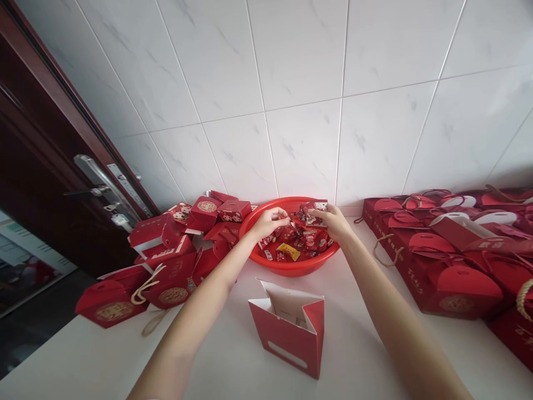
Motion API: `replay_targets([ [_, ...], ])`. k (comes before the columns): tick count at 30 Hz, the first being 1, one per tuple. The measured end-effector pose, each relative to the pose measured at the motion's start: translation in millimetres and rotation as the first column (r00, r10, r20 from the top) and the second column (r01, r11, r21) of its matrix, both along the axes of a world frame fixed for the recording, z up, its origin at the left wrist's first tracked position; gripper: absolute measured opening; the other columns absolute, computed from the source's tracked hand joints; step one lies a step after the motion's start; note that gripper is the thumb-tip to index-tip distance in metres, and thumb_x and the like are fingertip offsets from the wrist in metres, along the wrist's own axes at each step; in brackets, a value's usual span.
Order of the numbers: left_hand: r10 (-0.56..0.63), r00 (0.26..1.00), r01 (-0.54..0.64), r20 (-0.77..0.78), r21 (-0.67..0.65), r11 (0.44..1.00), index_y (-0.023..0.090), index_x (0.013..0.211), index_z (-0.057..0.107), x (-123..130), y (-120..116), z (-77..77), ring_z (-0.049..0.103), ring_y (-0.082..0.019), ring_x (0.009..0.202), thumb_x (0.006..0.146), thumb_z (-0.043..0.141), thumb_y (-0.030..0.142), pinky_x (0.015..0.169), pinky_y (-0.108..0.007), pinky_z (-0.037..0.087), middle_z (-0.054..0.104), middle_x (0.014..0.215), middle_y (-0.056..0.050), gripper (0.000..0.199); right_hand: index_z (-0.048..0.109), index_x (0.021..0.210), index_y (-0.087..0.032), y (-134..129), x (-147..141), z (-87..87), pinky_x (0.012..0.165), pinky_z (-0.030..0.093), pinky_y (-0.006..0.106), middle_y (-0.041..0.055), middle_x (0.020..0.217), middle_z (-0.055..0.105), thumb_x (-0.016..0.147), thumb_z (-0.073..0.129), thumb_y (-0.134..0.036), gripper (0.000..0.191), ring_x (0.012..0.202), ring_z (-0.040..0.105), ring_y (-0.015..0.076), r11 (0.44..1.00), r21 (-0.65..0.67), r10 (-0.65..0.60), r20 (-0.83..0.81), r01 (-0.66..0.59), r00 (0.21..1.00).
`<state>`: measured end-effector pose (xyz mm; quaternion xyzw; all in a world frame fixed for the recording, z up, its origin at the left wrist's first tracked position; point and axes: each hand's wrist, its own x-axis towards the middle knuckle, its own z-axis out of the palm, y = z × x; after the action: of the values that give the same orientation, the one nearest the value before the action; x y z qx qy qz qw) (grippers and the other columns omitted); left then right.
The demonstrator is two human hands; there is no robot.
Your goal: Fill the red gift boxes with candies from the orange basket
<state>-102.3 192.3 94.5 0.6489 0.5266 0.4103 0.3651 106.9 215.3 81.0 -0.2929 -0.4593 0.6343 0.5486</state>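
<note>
Wrapped candies, mostly red with a yellow one among them, lie in a red plastic basket by the wall. Over the basket's left part, my left hand has its fingers pinched together at a small item I cannot make out. My right hand, at the basket's right side, grips a red printed packet between thumb and fingers. Nearer to me, between my forearms, a red box with a white inside stands upright with its top open.
Several red boxes with rope handles are piled at the left. Rows of closed red boxes fill the right side of the white table. Behind is a tiled wall; a dark door with a metal handle is at the left.
</note>
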Motion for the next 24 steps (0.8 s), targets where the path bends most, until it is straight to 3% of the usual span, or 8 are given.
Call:
replay_targets([
  [4,0.015,0.994,-0.023,0.107,0.066,0.998,0.017,0.105,0.066,1.8,-10.6,9.6,0.065,-0.02,0.105,0.066,0.081,0.035,0.087,-0.03,0.052,0.07,0.115,-0.008,0.046,0.07,0.079,-0.02,-5.6,1.8,8.9,0.06,0.061,0.032,0.0031,0.079,0.077,0.052,0.088,-0.03,0.034,0.07,0.071,0.021,0.998,0.021,0.054,-0.027,-0.053,0.998],
  [6,0.004,0.989,-0.016,0.146,0.079,0.997,0.015,0.11,0.068,3.2,-20.8,16.9,0.064,-0.025,0.112,0.062,0.085,0.039,0.094,-0.035,0.051,0.071,0.119,-0.012,0.056,0.071,0.08,-0.02,-13.0,4.0,18.9,0.062,0.061,0.032,0.004,0.082,0.077,0.053,0.089,-0.032,0.034,0.073,0.072,0.0221,0.996,0.039,0.086,-0.03,-0.085,0.996],
  [10,-0.015,0.984,-0.016,0.18,0.172,0.985,0.013,0.101,0.074,6.4,-49.8,33.9,0.067,-0.027,0.109,0.061,0.087,0.042,0.1,-0.038,0.049,0.075,0.108,-0.011,0.052,0.072,0.08,-0.019,-37.6,9.3,45.2,0.066,0.059,0.028,0.0022,0.081,0.075,0.058,0.089,-0.032,0.031,0.073,0.07,0.0188,0.982,0.118,0.154,-0.034,-0.149,0.988],
  [15,-0.015,0.976,-0.042,0.218,0.256,0.966,0.014,0.1,0.073,13.3,-90.4,50.3,0.068,-0.026,0.102,0.064,0.086,0.039,0.094,-0.037,0.051,0.075,0.104,-0.009,0.046,0.074,0.087,-0.02,-78.1,12.6,71.0,0.07,0.056,0.027,0.0015,0.084,0.075,0.066,0.086,-0.036,0.029,0.075,0.069,0.0174,0.94,0.253,0.235,0.01,-0.229,0.972],
  [21,0.016,0.975,-0.083,0.221,0.298,0.951,0.018,0.104,0.058,26.5,-125.2,56.1,0.068,-0.02,0.093,0.06,0.087,0.034,0.084,-0.03,0.053,0.07,0.092,-0.004,0.055,0.073,0.091,-0.021,-119.9,10.5,79.7,0.076,0.057,0.034,0.0038,0.09,0.076,0.069,0.086,-0.04,0.032,0.079,0.072,0.0216,0.904,0.367,0.201,0.092,-0.22,0.975],
  [24,-0.019,0.976,-0.054,0.219,0.323,0.945,0.021,0.106,0.051,32.4,-140.5,57.3,0.068,-0.02,0.094,0.065,0.085,0.036,0.087,-0.03,0.053,0.07,0.093,-0.003,0.055,0.072,0.089,-0.021,-134.1,12.6,82.4,0.076,0.057,0.035,0.0034,0.088,0.076,0.068,0.086,-0.039,0.031,0.079,0.072,0.0221,0.908,0.381,0.15,0.091,-0.173,0.985],
])
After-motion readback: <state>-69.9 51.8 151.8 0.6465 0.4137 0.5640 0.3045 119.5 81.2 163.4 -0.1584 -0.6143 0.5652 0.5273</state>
